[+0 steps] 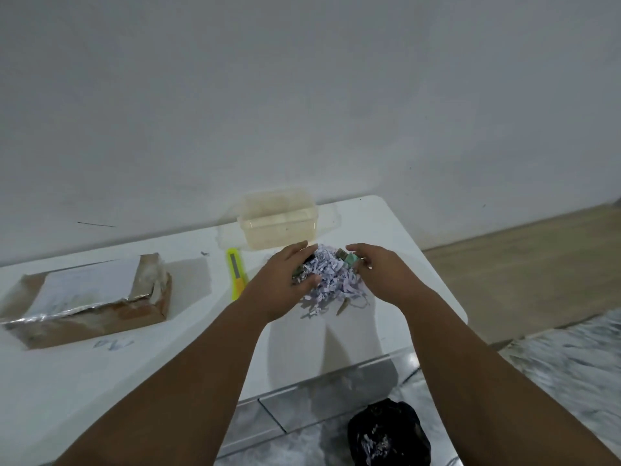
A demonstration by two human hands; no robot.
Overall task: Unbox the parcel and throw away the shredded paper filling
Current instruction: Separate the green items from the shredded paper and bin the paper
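Shredded paper (pixel 327 275) heaped between both hands, left grip (pixel 284 280) and right grip (pixel 379 270) unclenched, cupping it

Both hands cupped round a shredded paper pile (pixel 327 277) on the white desk (pixel 100 381), left hand (pixel 282 280) and right hand (pixel 379 274) on either side. Yellow cutter (pixel 236 271) just left, clear tub (pixel 279 223) behind, torn parcel (pixel 87 297) far left, black bag (pixel 389 435) on the floor.

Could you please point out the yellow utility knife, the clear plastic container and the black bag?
yellow utility knife (pixel 237 272): head view, middle of its body.
clear plastic container (pixel 279 227): head view, front wall.
black bag (pixel 389 435): head view, its crumpled top.
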